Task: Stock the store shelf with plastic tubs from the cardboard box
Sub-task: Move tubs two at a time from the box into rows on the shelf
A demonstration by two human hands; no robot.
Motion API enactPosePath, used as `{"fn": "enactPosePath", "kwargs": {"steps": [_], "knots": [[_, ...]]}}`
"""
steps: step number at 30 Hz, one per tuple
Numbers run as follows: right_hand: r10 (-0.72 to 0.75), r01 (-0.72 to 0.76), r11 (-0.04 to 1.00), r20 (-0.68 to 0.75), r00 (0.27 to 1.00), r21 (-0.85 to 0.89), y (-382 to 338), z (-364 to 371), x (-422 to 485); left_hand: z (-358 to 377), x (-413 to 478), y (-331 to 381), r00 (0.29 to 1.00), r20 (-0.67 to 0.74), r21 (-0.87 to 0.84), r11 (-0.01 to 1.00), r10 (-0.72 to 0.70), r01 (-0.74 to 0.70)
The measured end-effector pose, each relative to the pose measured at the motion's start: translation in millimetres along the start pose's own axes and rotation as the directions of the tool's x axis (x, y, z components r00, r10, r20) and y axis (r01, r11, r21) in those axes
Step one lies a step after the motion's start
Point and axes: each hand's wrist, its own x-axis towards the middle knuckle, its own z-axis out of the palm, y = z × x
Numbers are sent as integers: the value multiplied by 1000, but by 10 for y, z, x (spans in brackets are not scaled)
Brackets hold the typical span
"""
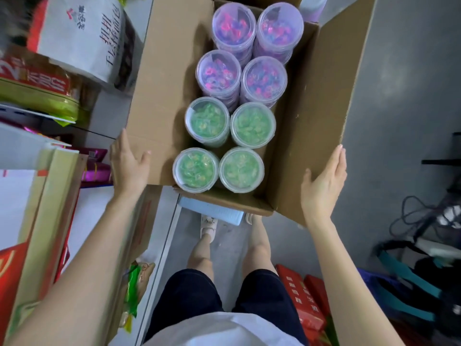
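Note:
An open cardboard box (311, 108) stands below me on a pale blue stool (212, 211). Inside it stand several clear plastic tubs with lids. The near ones hold green sweets (218, 168); the far ones hold pink and purple sweets (242, 56). My left hand (128, 166) lies flat with straight fingers against the box's left flap. My right hand (324, 181) lies flat against the outer side of the right flap. Neither hand holds a tub.
Store shelves (15, 148) with packaged goods run along the left, including a white bag (79, 33) and red and green packets. Red boxes (301, 300) lie on the floor at my right. A bag and cables (424, 233) sit at far right on grey floor.

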Motion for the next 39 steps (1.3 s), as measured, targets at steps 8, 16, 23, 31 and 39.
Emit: {"fn": "enactPosePath", "kwargs": {"steps": [8,16,23,31,39], "knots": [[-76,78,995,31,997,-69,49,59,-307,47,-419,-126,990,39,-60,989,-132,135],[98,-171,970,371,923,170,-172,352,-725,386,-857,-72,906,337,-195,922,-258,335],[429,-775,523,675,600,355,-294,710,-888,680,-1037,-40,749,537,-444,625,-388,642],[347,-850,169,776,526,500,-462,982,-894,894,-1049,137,700,648,-619,327,-300,714],[328,-807,203,737,590,555,-410,1063,-886,978,-953,87,671,681,-656,165,-293,737]]}}
